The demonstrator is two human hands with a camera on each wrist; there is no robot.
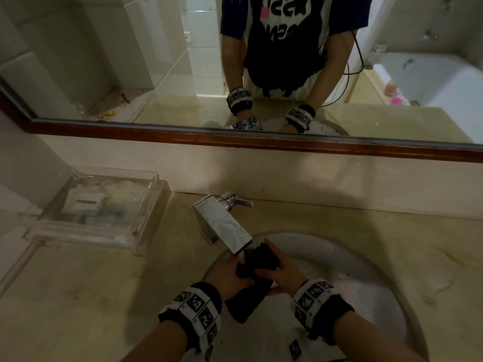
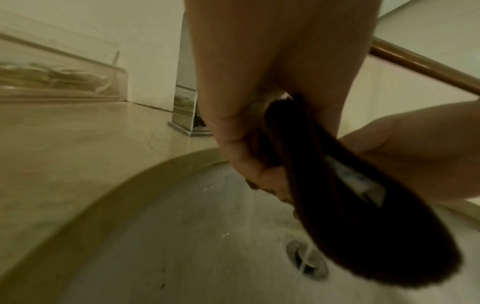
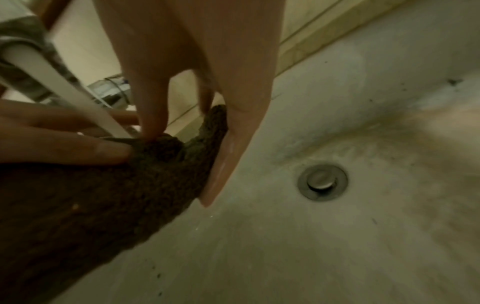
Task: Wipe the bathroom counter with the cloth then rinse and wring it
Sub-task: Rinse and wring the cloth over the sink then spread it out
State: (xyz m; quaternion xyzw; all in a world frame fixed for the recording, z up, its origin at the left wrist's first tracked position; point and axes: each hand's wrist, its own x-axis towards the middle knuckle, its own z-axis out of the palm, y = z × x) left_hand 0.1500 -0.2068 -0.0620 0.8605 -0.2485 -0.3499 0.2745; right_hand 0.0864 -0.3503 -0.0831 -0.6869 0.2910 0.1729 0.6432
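Both hands hold a dark brown cloth (image 1: 257,262) just under the spout of the chrome faucet (image 1: 224,226), above the white sink basin (image 1: 366,283). My left hand (image 1: 235,270) grips the cloth's left side with curled fingers. My right hand (image 1: 277,265) pinches its right side, thumb on top. A loose end of the cloth hangs towards me. In the left wrist view the cloth (image 2: 350,216) droops from the left hand (image 2: 246,154) over the drain (image 2: 306,259), where a thin trickle falls. In the right wrist view the right hand (image 3: 187,133) pinches the cloth (image 3: 103,195).
The beige stone counter (image 1: 78,296) surrounds the basin. A clear acrylic tray (image 1: 99,212) with small toiletries stands at the back left against the wall. A wood-framed mirror (image 1: 261,137) runs above the backsplash. The drain plug (image 3: 322,182) sits in the basin's floor.
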